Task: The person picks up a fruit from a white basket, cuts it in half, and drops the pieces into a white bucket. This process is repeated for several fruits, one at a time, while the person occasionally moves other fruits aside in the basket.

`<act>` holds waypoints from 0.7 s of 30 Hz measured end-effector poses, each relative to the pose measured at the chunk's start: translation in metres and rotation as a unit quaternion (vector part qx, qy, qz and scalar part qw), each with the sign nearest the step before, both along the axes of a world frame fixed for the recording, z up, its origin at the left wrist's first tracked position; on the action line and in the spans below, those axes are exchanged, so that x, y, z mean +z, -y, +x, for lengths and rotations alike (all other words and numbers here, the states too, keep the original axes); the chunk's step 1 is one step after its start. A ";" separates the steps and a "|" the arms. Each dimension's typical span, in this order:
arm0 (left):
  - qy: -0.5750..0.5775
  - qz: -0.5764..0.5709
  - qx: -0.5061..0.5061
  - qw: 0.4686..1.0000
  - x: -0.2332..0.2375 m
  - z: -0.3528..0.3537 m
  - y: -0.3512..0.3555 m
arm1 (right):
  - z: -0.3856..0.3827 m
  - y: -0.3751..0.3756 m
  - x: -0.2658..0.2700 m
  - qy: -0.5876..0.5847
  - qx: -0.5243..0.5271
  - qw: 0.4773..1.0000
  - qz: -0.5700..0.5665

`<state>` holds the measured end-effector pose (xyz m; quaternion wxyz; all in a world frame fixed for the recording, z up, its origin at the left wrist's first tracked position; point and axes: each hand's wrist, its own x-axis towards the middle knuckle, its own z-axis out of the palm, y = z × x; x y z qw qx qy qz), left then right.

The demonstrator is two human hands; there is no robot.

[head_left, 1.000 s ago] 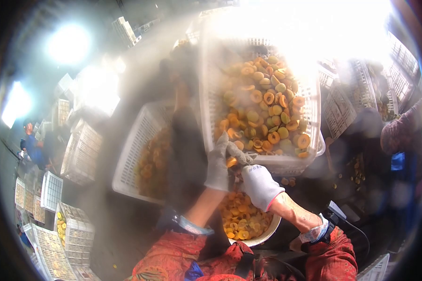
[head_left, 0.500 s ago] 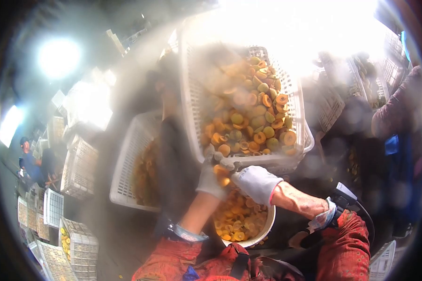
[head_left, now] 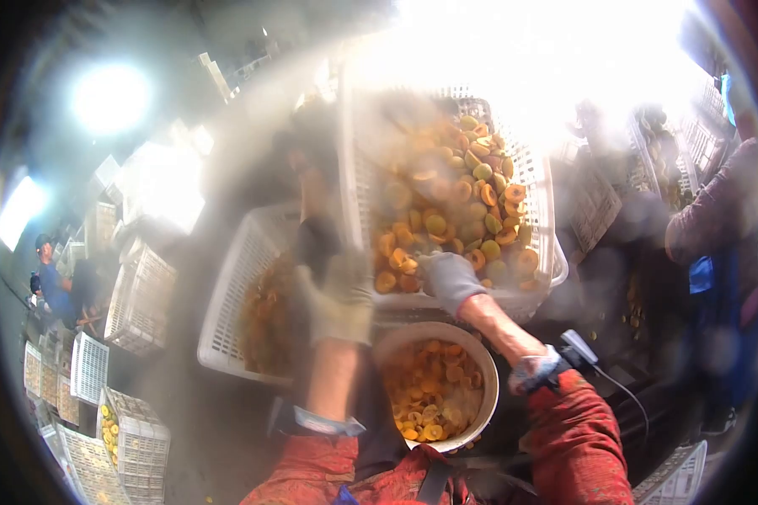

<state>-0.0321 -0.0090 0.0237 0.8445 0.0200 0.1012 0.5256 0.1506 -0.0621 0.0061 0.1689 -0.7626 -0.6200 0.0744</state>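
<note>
A white slatted crate point(head_left: 355, 194) stands in front of me, heaped with halved orange-fleshed fruit point(head_left: 446, 227) that look like apricots. My right hand point(head_left: 453, 279), in a pale work glove, reaches over its near edge, its curled fingertips down among the halves. I cannot tell what is in those fingers. To the left, my gloved left hand point(head_left: 341, 299) is smeared beside a lower white basket point(head_left: 227, 290) of orange fruit pieces; its fingers do not show clearly. Between my forearms sits a round white bucket point(head_left: 490, 379) with more orange fruit pieces.
A dark-clothed limb point(head_left: 320, 240) of another person lies between the crate and the lower basket. A person in blue point(head_left: 55, 282) is at far left near stacked crates point(head_left: 141, 307). Another person's sleeve point(head_left: 716, 206) shows at right. Glare whitens the top.
My hands have parted from around a fruit half near the crate's edge. The left has moved left toward the lower basket; the right has gone up into the crate's fruit.
</note>
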 end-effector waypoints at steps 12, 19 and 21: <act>-0.118 -0.025 -0.094 0.988 -0.060 0.043 0.012 | -0.010 -0.026 -0.048 -0.021 0.003 0.997 0.075; -0.007 0.014 -0.090 0.996 -0.088 0.024 -0.017 | -0.049 -0.037 -0.018 -0.062 -0.056 0.996 -0.011; -0.008 0.046 -0.053 0.998 -0.068 0.026 -0.005 | -0.058 -0.033 -0.008 -0.083 -0.082 0.993 0.012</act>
